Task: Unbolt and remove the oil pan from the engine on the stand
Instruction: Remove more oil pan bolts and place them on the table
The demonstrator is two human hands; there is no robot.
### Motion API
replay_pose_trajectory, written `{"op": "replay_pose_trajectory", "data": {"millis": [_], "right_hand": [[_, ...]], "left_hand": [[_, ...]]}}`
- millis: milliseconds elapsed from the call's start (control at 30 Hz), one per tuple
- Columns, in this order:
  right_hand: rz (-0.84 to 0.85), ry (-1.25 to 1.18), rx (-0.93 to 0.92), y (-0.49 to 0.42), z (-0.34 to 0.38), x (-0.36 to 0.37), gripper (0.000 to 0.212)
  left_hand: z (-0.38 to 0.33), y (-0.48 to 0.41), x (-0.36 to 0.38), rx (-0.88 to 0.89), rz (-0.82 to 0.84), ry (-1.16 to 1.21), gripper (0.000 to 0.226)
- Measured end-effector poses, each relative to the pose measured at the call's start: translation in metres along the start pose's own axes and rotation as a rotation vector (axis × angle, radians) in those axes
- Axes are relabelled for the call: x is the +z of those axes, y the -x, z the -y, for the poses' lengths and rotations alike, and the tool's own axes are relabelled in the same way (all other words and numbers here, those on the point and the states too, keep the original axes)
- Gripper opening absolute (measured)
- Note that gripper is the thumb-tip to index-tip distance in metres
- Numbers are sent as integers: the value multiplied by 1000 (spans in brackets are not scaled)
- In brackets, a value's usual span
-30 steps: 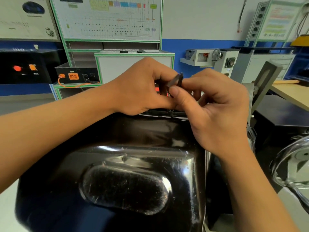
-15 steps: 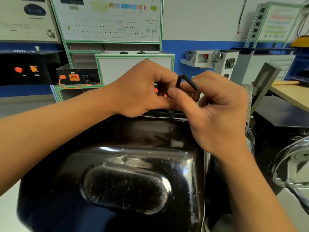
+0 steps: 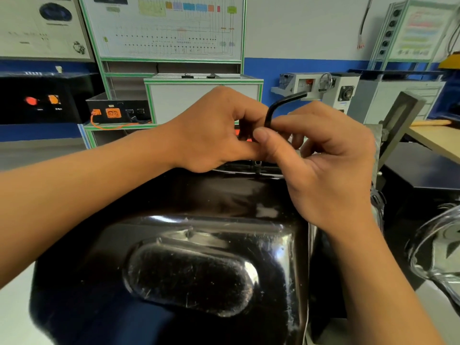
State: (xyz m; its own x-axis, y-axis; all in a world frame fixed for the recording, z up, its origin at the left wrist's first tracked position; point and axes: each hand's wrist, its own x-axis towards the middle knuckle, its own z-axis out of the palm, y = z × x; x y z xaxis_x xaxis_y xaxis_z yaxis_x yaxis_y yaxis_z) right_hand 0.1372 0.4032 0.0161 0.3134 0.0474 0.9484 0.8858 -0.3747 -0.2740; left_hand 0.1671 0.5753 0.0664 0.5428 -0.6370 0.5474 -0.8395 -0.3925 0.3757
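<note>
Standing there by the stand, I got a decent look at the oil pan (image 3: 199,257). It sat right in front of the person, just below both hands, with its closed bottom facing up at them. The thing was glossy black with bright glare streaks, loads of fine scratches and rounded corners. A big oval bulge was pressed into the face, and its long axis ran side to side across the pan, dipping a bit toward the right. The pan's far edge was tucked under the hands.

Over that far edge, the right hand (image 3: 328,165) had its thumb and forefinger pinching a black L-shaped hex key (image 3: 273,108). One leg rose straight up from the pinch, then bent so the other leg pointed off to the right of the pan and slightly upward. Its bottom end was hidden behind the fingers.

The left hand (image 3: 214,135) was bunched up against the right, fingers curled tight and thumb lying along the pan's far edge, touching the right thumb. I honestly couldn't tell whether it held anything.

Beyond the pan to the left sat a black box with orange sockets (image 3: 117,113).
</note>
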Motion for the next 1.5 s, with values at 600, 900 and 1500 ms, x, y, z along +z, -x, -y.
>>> {"op": "replay_pose_trajectory", "data": {"millis": [600, 900, 1500], "right_hand": [[19, 14, -20, -1, 1, -1, 15], [162, 74, -6, -2, 2, -4, 16], [-187, 14, 160, 15, -3, 1, 12]], "left_hand": [[-3, 1, 0, 36, -5, -43, 27], [-5, 5, -2, -47, 63, 46, 24], [7, -2, -1, -261, 281, 61, 39]]}}
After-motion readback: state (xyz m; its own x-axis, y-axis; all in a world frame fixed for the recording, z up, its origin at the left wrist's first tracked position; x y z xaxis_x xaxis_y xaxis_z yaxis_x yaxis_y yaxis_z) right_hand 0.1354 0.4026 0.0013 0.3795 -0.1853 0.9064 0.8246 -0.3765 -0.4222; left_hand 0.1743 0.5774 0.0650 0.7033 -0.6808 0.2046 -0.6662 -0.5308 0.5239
